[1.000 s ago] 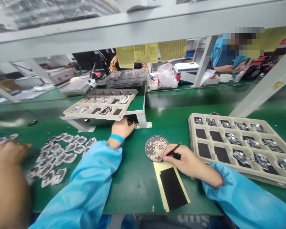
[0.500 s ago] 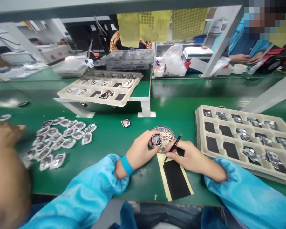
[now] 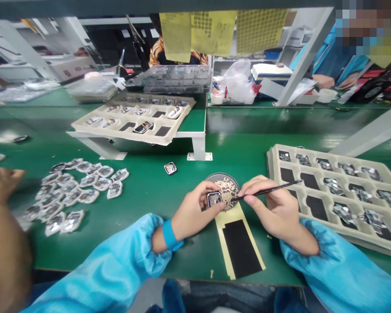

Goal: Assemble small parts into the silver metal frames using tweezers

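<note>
My left hand pinches a small square watch-case part just over the near edge of a round dish of tiny pieces. My right hand grips thin black tweezers, their tip pointing left toward the part and the dish. Below both hands lies a yellow sheet with a black rectangle. Another single square part sits on the green mat farther back.
A beige tray with parts in its pockets lies at the right. A second tray rests on a white stand behind. Several loose parts are spread at the left, near another person's hand. People work across the bench.
My left hand came back from under the stand holding a square part to the dish. My right hand turned the tweezers so they point left at it. The view tilted down.
</note>
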A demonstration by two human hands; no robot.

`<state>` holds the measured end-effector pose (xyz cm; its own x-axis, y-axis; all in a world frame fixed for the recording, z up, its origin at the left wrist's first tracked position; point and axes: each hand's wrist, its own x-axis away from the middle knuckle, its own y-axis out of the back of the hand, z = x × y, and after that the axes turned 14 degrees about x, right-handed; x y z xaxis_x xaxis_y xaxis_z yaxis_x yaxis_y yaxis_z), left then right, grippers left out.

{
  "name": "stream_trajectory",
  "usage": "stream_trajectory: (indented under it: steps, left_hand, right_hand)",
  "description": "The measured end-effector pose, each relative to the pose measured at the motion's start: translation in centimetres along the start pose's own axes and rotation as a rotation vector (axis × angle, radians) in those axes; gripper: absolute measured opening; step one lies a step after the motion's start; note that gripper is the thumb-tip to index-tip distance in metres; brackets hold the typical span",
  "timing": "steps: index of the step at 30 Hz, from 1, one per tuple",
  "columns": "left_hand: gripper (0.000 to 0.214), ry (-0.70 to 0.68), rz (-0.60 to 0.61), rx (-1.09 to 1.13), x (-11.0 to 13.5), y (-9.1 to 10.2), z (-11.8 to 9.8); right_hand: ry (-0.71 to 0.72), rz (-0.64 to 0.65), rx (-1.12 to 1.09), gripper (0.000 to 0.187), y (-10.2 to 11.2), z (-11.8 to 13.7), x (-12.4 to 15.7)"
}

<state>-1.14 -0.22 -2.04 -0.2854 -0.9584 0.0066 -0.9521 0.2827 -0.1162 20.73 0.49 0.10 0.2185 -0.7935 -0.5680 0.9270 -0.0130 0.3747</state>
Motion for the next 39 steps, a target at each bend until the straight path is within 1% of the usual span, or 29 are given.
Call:
stream_trajectory:
  steps: [2,4,7,11,18,27,30,35,39]
  left_hand:
    - [0.022,-0.04,-0.048,-0.093,-0.1,0.1,0.2]
    - [0.016,-0.043,-0.079,-0.16,-0.2,0.2,0.5]
    - [0.015,-0.019,-0.084,-0.182,-0.4,0.4,0.9]
    - [0.017,-0.02,-0.086,-0.226,-0.4,0.6,1.0]
    - [0.019,-0.023,-0.099,-0.266,-0.4,0.7,1.2]
    - [0.02,-0.039,-0.095,-0.275,-0.3,0.7,1.2]
    - [0.02,-0.04,-0.103,-0.262,-0.3,0.7,1.1]
    - [0.024,-0.033,-0.1,-0.205,-0.1,0.6,0.7]
    - [0.03,-0.014,-0.078,-0.239,0.0,0.5,0.3]
  right_hand:
    - [0.05,-0.002,0.048,0.02,-0.2,-0.1,0.0]
    - [0.089,0.013,0.097,0.022,-0.5,-0.2,0.0]
    - [0.136,0.022,0.168,0.024,-0.8,-0.4,-0.1]
    - [0.174,0.034,0.248,0.021,-1.2,-0.7,-0.3]
    - [0.145,0.045,0.276,0.017,-1.6,-1.1,-0.2]
    - [0.132,0.058,0.278,0.017,-1.7,-1.3,-0.3]
    - [0.137,0.063,0.282,0.019,-1.7,-1.2,-0.2]
    - [0.158,0.065,0.274,0.027,-1.4,-0.9,0.0]
    - [0.15,0.09,0.281,0.023,-1.3,-0.8,0.0]
